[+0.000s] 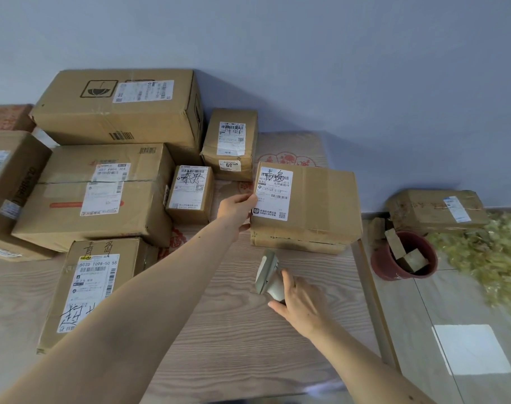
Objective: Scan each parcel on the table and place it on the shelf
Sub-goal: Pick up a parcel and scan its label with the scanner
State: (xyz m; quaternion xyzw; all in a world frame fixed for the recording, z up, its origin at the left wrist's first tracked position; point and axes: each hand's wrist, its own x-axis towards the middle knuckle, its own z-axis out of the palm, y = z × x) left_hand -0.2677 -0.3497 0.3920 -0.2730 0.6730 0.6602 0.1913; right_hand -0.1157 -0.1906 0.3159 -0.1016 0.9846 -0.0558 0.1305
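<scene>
Centrally, the left hand [237,209] grips the left edge of a flat cardboard parcel [318,205], thumb on its top face beside the white shipping label [273,193] and fingers curled under the edge. This parcel lies right of centre on the wood-grain table [236,330], stacked on a second flat carton [298,243] whose edge shows beneath it. Lower, the right hand [302,301] wraps round the handle of a grey barcode scanner [269,275], the scanner head pointing up toward the held parcel but apart from it. Further parcels fill the left half of the frame: a large carton with an umbrella mark [117,109] at upper left, a wide taped box [97,196] below it, two small boxes [190,193] and [229,144] near centre, and a tall labelled box [91,290] at lower left. At right, on the tiled floor, stand a dark red pot [403,258] holding blocks and another carton [438,209] against the wall.
</scene>
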